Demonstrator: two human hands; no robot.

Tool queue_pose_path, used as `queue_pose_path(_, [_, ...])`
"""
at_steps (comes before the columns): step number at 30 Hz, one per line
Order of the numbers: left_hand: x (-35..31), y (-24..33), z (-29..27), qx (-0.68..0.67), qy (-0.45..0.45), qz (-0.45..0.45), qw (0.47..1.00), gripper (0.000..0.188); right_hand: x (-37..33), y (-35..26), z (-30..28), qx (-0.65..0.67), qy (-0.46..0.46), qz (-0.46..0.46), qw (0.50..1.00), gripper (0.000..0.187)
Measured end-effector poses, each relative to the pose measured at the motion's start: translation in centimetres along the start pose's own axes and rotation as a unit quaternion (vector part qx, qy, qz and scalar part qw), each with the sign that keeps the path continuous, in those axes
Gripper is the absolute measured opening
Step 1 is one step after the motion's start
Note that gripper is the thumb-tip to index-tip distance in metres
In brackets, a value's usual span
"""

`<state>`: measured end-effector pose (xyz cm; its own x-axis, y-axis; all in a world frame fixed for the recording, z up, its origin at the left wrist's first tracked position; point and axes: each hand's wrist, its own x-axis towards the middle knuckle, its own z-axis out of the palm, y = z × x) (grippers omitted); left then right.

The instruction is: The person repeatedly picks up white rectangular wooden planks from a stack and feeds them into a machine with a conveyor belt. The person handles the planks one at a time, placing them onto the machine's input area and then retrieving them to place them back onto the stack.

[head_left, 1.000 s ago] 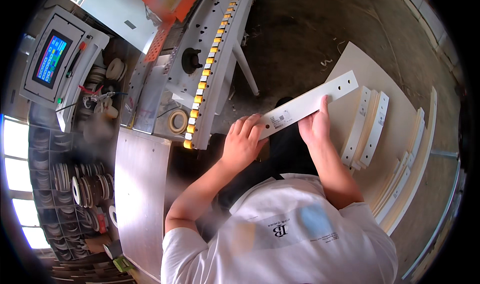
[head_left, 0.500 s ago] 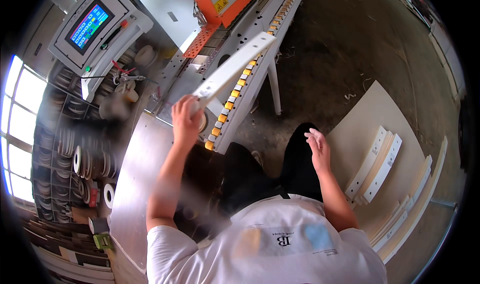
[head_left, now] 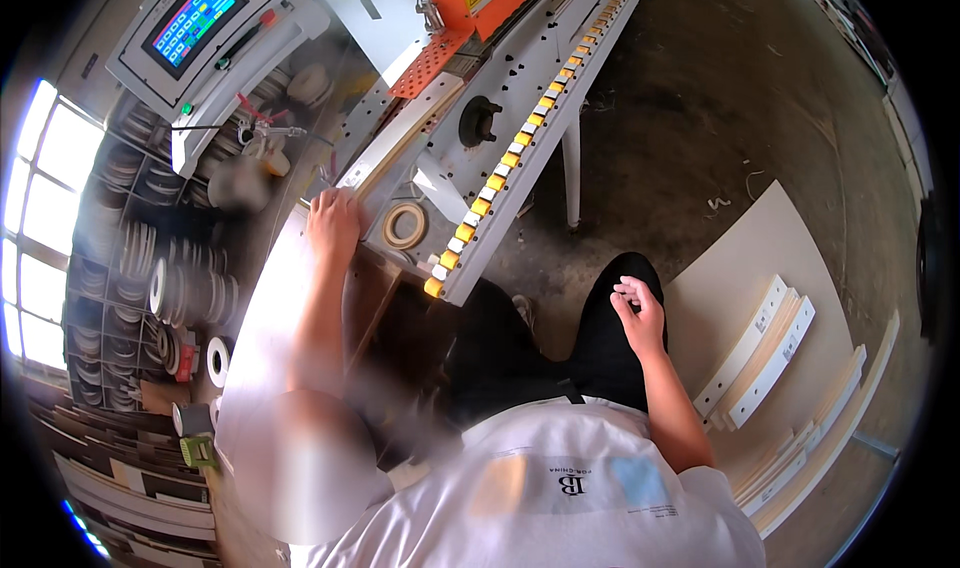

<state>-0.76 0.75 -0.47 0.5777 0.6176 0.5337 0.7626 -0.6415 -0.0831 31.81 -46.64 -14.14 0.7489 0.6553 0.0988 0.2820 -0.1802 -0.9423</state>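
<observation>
Presently left hand (head_left: 333, 226) is pressing the white strip (head_left: 400, 133), lying ahead along the machine; right hand (head_left: 640, 313) is hanging loosely curled, empty.

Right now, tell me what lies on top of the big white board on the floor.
On the big white board lies a stack of narrow white strips. How many are stacked is unclear; lower ones are covered.

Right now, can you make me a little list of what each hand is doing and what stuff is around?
left hand: pressing the end of a long white strip on the machine bed
right hand: loosely curled, holding nothing, by the thigh
near left hand: tape roll, row of yellow rollers
floor, right side: stacked white strips on a board
upper left: touchscreen panel
</observation>
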Motion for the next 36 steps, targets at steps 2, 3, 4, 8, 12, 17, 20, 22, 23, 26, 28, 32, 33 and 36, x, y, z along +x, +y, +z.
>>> queue_pose_path(2, [0.5, 0.0, 0.1, 0.012, 0.005, -0.008, 1.000, 0.018, 0.0, 0.3, 0.0, 0.000, 0.000, -0.001, 1.000, 0.040])
queue_pose_path(3, [0.8, 0.1, 0.1, 0.017, 0.008, -0.012, 1.000, 0.017, 0.0, 0.4, -0.1, -0.002, 0.000, -0.001, 1.000, 0.039])
queue_pose_path(4, [1.1, 0.3, 0.2, 0.012, 0.012, -0.011, 1.000, 0.017, 0.0, 0.5, -0.2, -0.003, 0.002, 0.002, 1.000, 0.038])
queue_pose_path(8, [2.6, 1.4, -0.2, 0.019, 0.002, -0.020, 1.000, 0.019, 0.2, 0.4, -0.3, -0.007, 0.003, 0.005, 1.000, 0.036])
queue_pose_path(12, [4.9, 2.5, 0.8, 0.025, -0.002, -0.033, 0.999, 0.023, 0.5, 0.5, 0.1, -0.012, -0.003, 0.008, 1.000, 0.033])
queue_pose_path(17, [8.4, 4.9, 2.7, 0.046, -0.030, -0.049, 0.997, 0.025, 0.8, 0.4, 0.0, -0.041, -0.013, 0.000, 0.999, 0.028])
queue_pose_path(20, [11.3, 6.9, 3.9, 0.062, -0.052, -0.054, 0.995, 0.025, 0.7, 0.7, -0.1, -0.043, -0.001, -0.012, 0.999, 0.026])
queue_pose_path(22, [12.5, 7.9, 4.9, 0.064, -0.038, -0.052, 0.996, 0.025, 0.6, 0.7, -0.2, -0.040, 0.003, -0.022, 0.999, 0.024])
queue_pose_path(23, [12.5, 8.3, 5.3, 0.053, -0.038, -0.051, 0.997, 0.025, 0.5, 0.5, -0.1, -0.041, 0.006, -0.023, 0.999, 0.024])
queue_pose_path(26, [12.5, 8.2, 5.9, 0.102, -0.030, 0.006, 0.994, 0.025, 0.3, -0.1, -0.2, -0.050, 0.019, -0.025, 0.998, 0.023])
queue_pose_path(28, [12.9, 8.9, 5.9, 0.125, -0.033, -0.007, 0.992, 0.027, 0.3, 0.3, -0.3, -0.065, 0.021, -0.046, 0.997, 0.028])
queue_pose_path(32, [11.4, 3.2, 8.7, 0.075, 0.067, 0.025, 0.995, 0.036, -0.5, -0.7, -0.9, -0.009, 0.004, 0.004, 1.000, 0.036])
queue_pose_path(33, [11.4, 4.7, 8.4, 0.079, 0.027, -0.015, 0.996, 0.041, -1.2, -0.9, -1.6, -0.034, 0.032, 0.011, 0.999, 0.034])
queue_pose_path(36, [10.2, 4.0, 8.2, 0.050, 0.019, -0.014, 0.998, 0.046, -2.6, -2.5, -4.8, -0.113, 0.076, 0.032, 0.990, 0.038])
